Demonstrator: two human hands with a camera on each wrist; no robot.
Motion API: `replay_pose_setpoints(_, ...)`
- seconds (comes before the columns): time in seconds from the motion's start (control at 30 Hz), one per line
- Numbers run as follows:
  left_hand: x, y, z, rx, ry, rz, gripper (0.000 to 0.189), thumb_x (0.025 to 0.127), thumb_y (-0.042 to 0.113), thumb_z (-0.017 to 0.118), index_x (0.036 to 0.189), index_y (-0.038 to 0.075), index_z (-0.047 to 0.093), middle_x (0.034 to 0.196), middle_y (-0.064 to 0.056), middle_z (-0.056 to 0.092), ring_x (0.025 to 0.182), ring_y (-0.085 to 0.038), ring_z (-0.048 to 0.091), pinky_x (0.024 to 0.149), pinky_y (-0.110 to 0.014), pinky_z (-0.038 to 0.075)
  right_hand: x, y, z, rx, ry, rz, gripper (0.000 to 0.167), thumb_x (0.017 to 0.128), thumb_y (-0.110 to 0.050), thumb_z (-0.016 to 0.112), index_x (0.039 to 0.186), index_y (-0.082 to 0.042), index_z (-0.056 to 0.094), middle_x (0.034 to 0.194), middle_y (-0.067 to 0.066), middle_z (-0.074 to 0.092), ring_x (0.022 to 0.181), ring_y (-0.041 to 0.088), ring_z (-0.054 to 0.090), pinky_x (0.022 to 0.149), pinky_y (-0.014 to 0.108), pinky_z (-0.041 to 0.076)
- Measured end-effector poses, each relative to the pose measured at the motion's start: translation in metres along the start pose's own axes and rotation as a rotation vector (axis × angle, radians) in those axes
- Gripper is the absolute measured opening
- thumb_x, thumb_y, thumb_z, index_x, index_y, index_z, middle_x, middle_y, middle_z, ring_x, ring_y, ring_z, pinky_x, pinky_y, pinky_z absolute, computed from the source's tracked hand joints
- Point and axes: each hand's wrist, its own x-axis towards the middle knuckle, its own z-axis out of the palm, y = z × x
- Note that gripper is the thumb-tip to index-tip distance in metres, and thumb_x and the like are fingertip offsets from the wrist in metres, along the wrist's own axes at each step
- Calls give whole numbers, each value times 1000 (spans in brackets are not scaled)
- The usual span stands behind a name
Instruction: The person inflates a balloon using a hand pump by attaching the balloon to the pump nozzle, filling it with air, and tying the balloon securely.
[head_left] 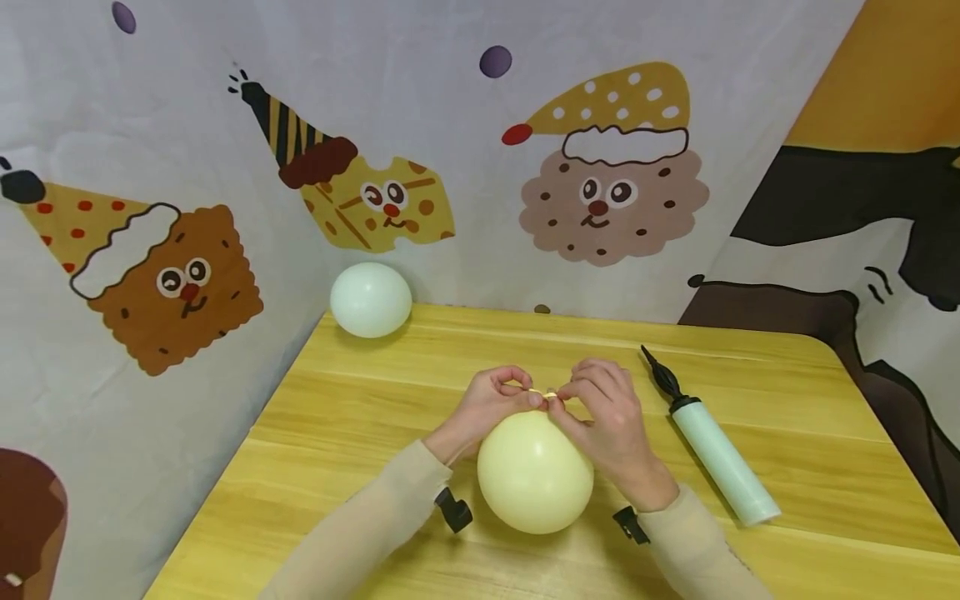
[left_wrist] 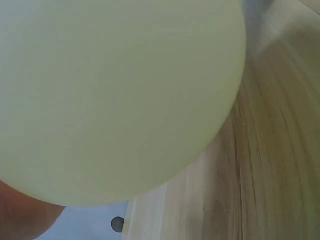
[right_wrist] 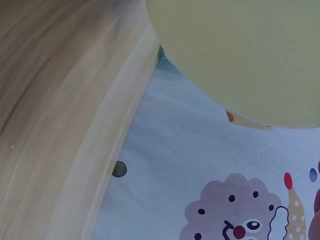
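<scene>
A round, inflated pale yellow balloon is between the forearms in the head view, its neck pointing away from the person. My left hand pinches the neck from the left with thumb and fingers. From the right, my right hand pinches the same neck, a short pale strip of which shows between the fingertips. In the left wrist view the balloon fills most of the picture, with part of the hand at the lower left. The right wrist view has the balloon across its upper right.
A pale mint balloon sits at the table's back left corner. On the right lies a balloon hand pump with a black nozzle. The wooden table ends at a printed cloth with cartoon biscuits.
</scene>
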Motion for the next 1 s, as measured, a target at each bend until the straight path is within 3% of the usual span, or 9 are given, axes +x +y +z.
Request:
replay_pose_setpoints(0.2, 0, -1, -1, -34, -8, 7, 5, 96, 4, 73, 99, 3, 69, 91, -10, 78, 85, -19, 76, 71, -33, 62, 0, 0, -3, 21, -38, 60, 26, 95, -22, 66, 75, -6, 68, 81, 8, 67, 90, 36, 62, 87, 44, 47)
replay_pose_setpoints(0.33, 0, -2, -5, -25, -43, 24, 15, 98, 7, 72, 105, -7, 71, 91, -9, 78, 84, -17, 76, 70, -31, 62, 0, 0, -6, 47, -82, 105, 32, 99, -29, 67, 76, -7, 69, 81, 7, 68, 91, 34, 61, 91, 42, 46)
replay_pose_setpoints(0.43, -1, -2, -8, -4, -77, 31, 24, 99, 9, 70, 111, -12, 70, 93, -9, 78, 83, -16, 75, 67, -30, 61, -1, 0, -9, 73, -135, 154, 24, 94, -25, 75, 77, -8, 70, 82, 6, 68, 94, 33, 59, 93, 42, 44)
replay_pose_setpoints(0.53, -2, -2, -11, 14, -114, 23, 26, 101, 11, 69, 113, -12, 70, 94, -11, 78, 84, -17, 75, 67, -30, 61, 0, 1, -10, 82, -191, 193, 12, 81, -10, 82, 77, -9, 71, 83, 4, 67, 97, 32, 59, 94, 45, 43)
replay_pose_setpoints(0.63, -1, -2, -12, 20, -144, -11, 24, 102, 13, 68, 113, -8, 71, 94, -12, 78, 85, -18, 76, 69, -31, 62, 1, 2, -10, 73, -236, 210, 19, 73, 0, 86, 77, -11, 72, 83, 1, 66, 97, 29, 59, 89, 48, 44)
replay_pose_setpoints(0.77, -1, 0, -14, 71, -182, -30, 25, 103, 14, 67, 117, -6, 72, 94, -14, 78, 84, -18, 76, 68, -31, 62, 5, 5, -11, 72, -286, 231, 20, 73, -1, 88, 78, -13, 73, 85, -2, 67, 96, 26, 59, 83, 47, 44)
replay_pose_setpoints(0.9, -1, 2, -19, 170, -237, 10, 28, 105, 15, 64, 122, -6, 72, 99, -22, 76, 83, -16, 75, 66, -28, 61, 9, 7, -12, 114, -324, 274, 20, 76, -1, 89, 79, -15, 74, 85, -5, 67, 96, 23, 58, 89, 48, 44)
replay_pose_setpoints(1.0, -1, 3, -22, 217, -288, 27, 30, 106, 17, 62, 126, -4, 71, 100, -21, 76, 84, -15, 74, 67, -28, 61, 9, 8, -13, 142, -346, 300, 21, 77, -2, 90, 79, -17, 75, 84, -8, 66, 97, 22, 57, 94, 48, 43)
